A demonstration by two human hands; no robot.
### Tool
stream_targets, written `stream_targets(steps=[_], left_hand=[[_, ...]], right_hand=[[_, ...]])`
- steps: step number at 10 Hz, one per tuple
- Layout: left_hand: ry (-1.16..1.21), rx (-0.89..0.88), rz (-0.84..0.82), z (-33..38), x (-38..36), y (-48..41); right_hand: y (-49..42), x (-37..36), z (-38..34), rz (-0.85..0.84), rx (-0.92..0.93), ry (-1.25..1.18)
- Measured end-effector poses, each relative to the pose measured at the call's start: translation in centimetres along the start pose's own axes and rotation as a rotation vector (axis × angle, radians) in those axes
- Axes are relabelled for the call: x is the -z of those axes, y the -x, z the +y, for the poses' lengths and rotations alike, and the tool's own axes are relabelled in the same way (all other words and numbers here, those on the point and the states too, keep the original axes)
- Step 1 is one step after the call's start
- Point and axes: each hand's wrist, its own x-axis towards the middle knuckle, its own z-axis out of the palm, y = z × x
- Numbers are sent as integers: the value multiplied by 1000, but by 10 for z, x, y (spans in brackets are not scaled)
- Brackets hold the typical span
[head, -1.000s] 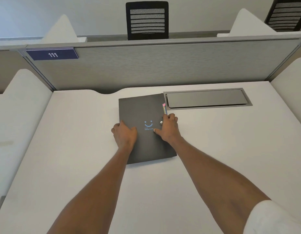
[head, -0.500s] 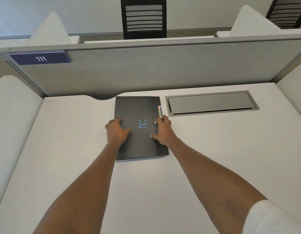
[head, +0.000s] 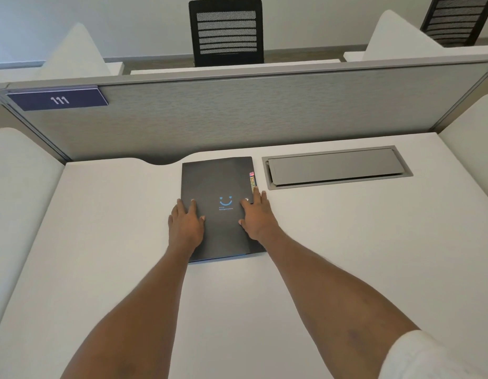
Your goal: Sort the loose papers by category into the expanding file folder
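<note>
Left hand (head: 186, 224): flat, palm down, fingers spread a little, resting on the left part of the folder's cover; it grips nothing.
Right hand (head: 255, 214): also flat and loosely spread, pressing on the cover's right side, fingertips (head: 247, 202) beside a small metal snap; it holds nothing.
Folder (head: 218, 181): dark grey, closed, lying flat on the desk between both hands, with a blue smile mark and small print on the cover; its far edge is near the divider.
Tabs (head: 252, 181): a strip of coloured labels peeks out along the folder's right edge, just beyond the right hand.
Papers: none that I can see loose on the desk.
Desk (head: 100, 242): white and smooth, with the folder near its far middle.
Cable hatch (head: 336, 167): grey metal lid set into the desk, just right of the folder.
Divider (head: 264, 113): grey fabric panel behind the desk, with a blue plate reading 111 at its upper left.
Chair (head: 226, 31): black, mesh-backed, beyond the divider.
</note>
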Motion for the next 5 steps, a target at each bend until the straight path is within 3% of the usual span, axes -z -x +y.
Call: stream_targets(steps=[3, 5], left_hand=[[41, -6, 202, 11, 12, 40], [89, -35, 237, 28, 9, 78]], right_hand=[[52, 10, -30, 376, 98, -127], [83, -1, -15, 435, 112, -68]])
